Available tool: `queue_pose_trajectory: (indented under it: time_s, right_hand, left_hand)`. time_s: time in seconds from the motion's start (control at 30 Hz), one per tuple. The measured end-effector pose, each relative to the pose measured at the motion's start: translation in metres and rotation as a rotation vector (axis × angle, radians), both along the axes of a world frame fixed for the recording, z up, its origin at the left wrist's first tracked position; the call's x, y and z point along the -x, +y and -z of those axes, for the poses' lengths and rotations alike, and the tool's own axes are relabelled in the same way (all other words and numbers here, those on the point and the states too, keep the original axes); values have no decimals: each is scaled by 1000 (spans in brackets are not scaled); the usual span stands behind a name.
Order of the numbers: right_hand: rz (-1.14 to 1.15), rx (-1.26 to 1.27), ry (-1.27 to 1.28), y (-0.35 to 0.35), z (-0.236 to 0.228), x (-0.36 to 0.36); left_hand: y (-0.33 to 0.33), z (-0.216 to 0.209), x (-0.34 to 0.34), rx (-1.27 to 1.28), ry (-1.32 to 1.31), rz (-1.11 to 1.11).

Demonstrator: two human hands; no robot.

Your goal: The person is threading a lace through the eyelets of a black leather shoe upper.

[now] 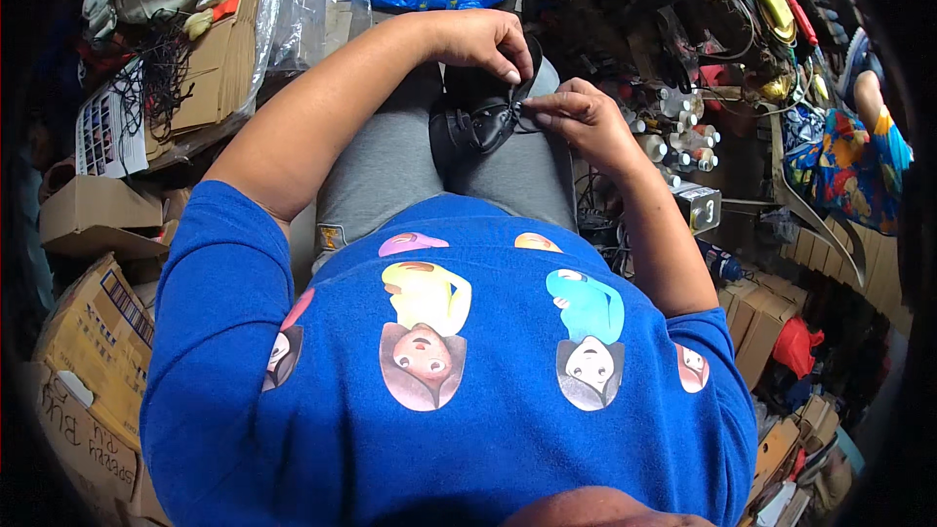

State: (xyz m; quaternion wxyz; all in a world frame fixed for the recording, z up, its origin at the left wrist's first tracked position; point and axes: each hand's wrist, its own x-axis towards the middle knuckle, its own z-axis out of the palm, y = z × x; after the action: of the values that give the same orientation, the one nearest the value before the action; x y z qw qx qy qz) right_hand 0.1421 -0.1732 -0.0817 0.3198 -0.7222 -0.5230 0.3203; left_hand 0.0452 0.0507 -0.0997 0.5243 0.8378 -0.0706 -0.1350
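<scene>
Shoe (488,127) at far edge of lap (381,156), likely light, stiff, best sole-held; left hand (495,44) and right hand (588,122) pinch dark strand (514,95).

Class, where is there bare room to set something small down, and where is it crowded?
Bare trouser cloth shows between the left forearm and the black item, and between that item and the blue shirt; bare cardboard, between tangled black cords and clear plastic. Crowded: the bottles right of the right hand.

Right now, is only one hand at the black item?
No, the left hand and right hand both have fingers at the black item.
</scene>
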Motion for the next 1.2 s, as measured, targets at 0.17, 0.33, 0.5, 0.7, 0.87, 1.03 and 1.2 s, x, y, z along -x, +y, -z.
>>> queue_pose_trajectory:
  time_s: [0.17, 0.33, 0.5, 0.7, 0.87, 1.03, 1.2]
  right_hand:
    - [-21, 107, 295, 0, 7, -13]
    - [17, 23, 147, 4, 6, 2]
    - [60, -124, -53, 12, -3, 18]
    - [70, 16, 4, 5, -13, 14]
    - [64, 12, -24, 0, -8, 12]
    - [49, -69, -51, 0, -9, 19]
    - [-10, -15, -200, 4, -17, 14]
  left_hand:
    - [-2, -7, 8, -34, -50, 28]
    - [-8, -7, 9, -84, -86, -32]
    - [-10, -18, 28, -308, -179, -213]
    - [10, -27, 77, -785, 25, -263]
    - [38, -38, 91, -516, -157, -626]
    - [155, -73, 150, -528, -329, -1101]
    - [119, -112, 149, -1375, -616, -1024]
